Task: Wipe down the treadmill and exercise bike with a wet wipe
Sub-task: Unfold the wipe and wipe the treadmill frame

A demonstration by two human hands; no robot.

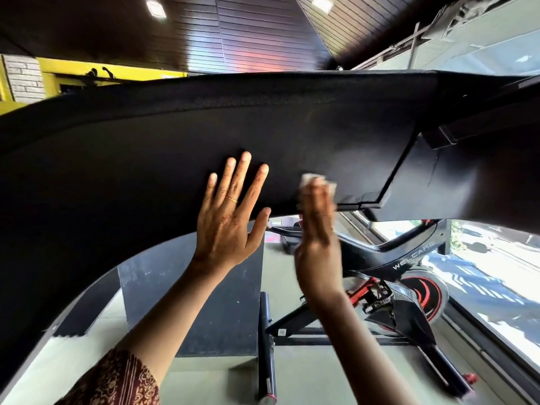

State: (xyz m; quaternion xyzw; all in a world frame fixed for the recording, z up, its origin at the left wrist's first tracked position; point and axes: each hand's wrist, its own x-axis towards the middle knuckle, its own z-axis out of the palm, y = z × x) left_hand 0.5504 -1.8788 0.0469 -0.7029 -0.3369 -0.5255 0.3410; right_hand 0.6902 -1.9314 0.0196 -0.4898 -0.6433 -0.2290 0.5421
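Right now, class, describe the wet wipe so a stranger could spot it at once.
Find the black treadmill panel spanning the view. Near its lower edge, the right hand presses a crumpled wet wipe to it. Nothing else there is white.

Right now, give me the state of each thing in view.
left hand: flat, fingers spread on the treadmill panel.
right hand: blurred, straight fingers pressing the wet wipe.
wet wipe: crumpled against the panel near its lower edge.
treadmill panel: black, tilted.
exercise bike: upright beyond it, untouched.
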